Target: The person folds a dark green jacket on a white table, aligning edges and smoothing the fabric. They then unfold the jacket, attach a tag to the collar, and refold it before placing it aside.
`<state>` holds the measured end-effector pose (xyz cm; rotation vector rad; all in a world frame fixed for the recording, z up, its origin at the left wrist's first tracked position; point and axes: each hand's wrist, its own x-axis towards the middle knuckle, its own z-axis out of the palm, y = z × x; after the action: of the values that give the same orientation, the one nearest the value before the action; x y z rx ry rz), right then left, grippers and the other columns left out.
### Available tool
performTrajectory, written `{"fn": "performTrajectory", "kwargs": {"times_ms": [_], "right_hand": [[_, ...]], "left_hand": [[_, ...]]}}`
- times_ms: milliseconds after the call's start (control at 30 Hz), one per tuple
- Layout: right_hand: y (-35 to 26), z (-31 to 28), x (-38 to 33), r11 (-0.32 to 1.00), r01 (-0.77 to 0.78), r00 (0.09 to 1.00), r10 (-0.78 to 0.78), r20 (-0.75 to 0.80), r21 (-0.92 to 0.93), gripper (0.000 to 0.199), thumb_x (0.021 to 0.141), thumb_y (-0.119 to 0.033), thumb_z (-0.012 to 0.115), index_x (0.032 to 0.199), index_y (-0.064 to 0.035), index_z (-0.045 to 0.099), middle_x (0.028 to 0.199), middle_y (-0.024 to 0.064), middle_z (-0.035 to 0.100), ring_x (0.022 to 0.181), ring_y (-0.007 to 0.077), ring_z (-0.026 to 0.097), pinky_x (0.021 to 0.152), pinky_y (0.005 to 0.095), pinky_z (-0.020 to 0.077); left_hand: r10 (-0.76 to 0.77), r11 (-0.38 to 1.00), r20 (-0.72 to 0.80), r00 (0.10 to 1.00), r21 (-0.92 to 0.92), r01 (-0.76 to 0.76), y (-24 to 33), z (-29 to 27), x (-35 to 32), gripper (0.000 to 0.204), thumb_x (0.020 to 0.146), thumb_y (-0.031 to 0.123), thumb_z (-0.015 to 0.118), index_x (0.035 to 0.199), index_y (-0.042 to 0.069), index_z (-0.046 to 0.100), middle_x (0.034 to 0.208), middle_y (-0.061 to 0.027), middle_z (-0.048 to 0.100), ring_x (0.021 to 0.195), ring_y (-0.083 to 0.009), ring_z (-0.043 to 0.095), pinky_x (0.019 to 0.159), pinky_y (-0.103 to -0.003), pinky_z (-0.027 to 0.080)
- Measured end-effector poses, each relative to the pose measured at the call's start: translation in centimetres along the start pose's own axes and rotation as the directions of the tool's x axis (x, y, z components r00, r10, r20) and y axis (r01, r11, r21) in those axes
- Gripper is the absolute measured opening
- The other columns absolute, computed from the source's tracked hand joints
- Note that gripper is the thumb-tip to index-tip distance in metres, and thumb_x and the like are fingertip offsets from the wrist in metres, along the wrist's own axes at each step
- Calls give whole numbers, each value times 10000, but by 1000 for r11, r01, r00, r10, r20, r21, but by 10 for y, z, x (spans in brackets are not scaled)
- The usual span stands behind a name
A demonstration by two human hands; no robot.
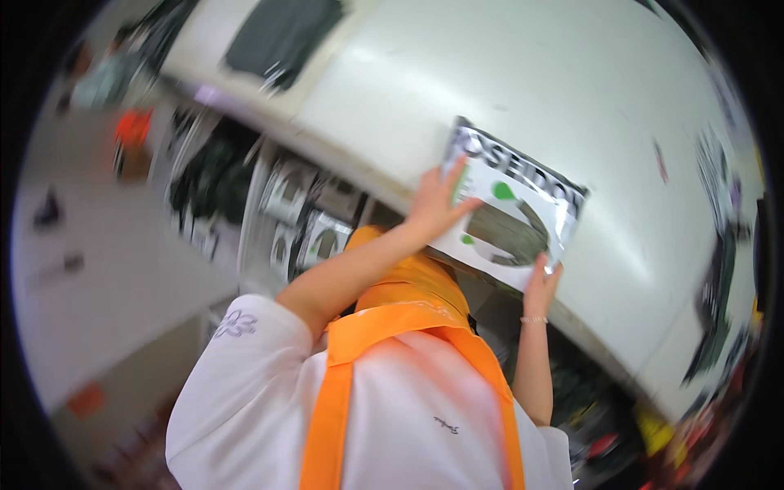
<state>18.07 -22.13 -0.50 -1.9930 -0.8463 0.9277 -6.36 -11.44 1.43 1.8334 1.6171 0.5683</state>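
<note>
A white printed plastic packet (500, 175) with green spots is tilted at the near edge of the white table. Through its clear window shows something dark grey-green (505, 233), perhaps a folded glove. My left hand (441, 202) holds the packet's left side, with thumb and a finger apart over its front. At the lower right corner, my right hand (539, 287) pinches the packet, its thumb near the front. The far fingers of both hands are hidden behind the packet.
A dark stack (286, 37) lies at the table's far left. Below the tabletop (392, 82), shelves hold several similar packets (324, 238) and a dark green pile (214, 181). More dark items (714, 302) lie along the right edge. An orange object (133, 126) stands at left, blurred.
</note>
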Motion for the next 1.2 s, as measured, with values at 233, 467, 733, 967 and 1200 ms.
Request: {"fn": "performTrajectory", "kwargs": {"times_ms": [233,467,733,967,1200], "right_hand": [[-36,-30,19,905,329,900,-214,380,-269,559,932,-344,500,1278,79,382,1223,235,507,1120,308,493,977,358,353],[-126,45,-72,868,488,552,-226,802,-91,584,890,-300,576,1327,22,362,1230,248,513,1085,304,549,922,360,418],[-126,203,-256,537,841,-100,44,994,61,639,872,-392,554,1320,25,372,1173,292,534,1047,410,544,897,429,442],[13,82,-275,638,743,13,289,957,-203,461,870,-306,556,1229,-20,515,1136,223,589,1079,355,548,937,393,421],[157,-50,-207,865,132,732,244,636,-484,328,894,-248,550,1089,11,592,906,148,664,799,251,646,750,333,510]], "left_hand": [[-476,852,-136,869,-317,417,40,-19,-101,945,783,376,687,1459,84,95,1344,-239,329,1192,-405,407,965,-424,376],[-692,718,-558,457,-471,513,12,-79,-245,912,755,331,724,1415,-25,203,1361,-270,364,1271,-378,365,1040,-396,320],[-471,699,-878,-83,-429,573,-150,-204,-434,665,859,225,613,1372,-50,290,1352,-277,384,1265,-358,383,1053,-400,287],[-746,649,-597,297,-551,524,-145,-92,-433,592,858,126,591,1367,-9,323,1285,-237,471,1175,-313,483,976,-376,376],[-288,928,-97,953,-275,252,-23,16,-330,546,839,121,607,1337,52,395,1214,-178,525,1107,-306,523,931,-380,416]]}}
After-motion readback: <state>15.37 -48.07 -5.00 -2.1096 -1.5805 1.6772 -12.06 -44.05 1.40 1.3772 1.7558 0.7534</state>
